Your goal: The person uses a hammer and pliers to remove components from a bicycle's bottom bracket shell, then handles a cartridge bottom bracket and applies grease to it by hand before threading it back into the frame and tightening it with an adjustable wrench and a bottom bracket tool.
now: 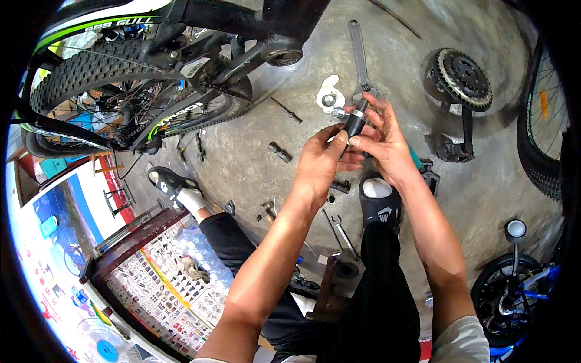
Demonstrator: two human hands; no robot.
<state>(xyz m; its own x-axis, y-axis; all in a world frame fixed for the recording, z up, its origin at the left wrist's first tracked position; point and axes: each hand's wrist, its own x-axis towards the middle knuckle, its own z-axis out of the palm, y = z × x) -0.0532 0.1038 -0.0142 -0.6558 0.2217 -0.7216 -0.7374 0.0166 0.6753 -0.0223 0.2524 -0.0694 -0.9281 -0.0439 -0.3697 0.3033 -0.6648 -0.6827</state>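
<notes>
Between my two hands is a bicycle bottom bracket [356,123], a black cylinder with a silver band, tilted above the floor. My left hand [319,158] pinches its lower end between thumb and fingers. My right hand [387,145] closes round its other side, thumb near the left thumb and fingers curled behind. Just beyond the fingertips lie a long adjustable wrench [359,54] and a crumpled white piece [327,92] with a round metal part on it. A bicycle frame with a bare bottom bracket shell [284,57] stands at the upper left.
On the floor at right lies a crankset [465,81] with chainring and pedal. Spanners [342,233], a black socket-like piece [279,152] and a rod [285,110] are scattered about. A parts display case [163,290] is at lower left; a blue bike [514,296] stands at lower right.
</notes>
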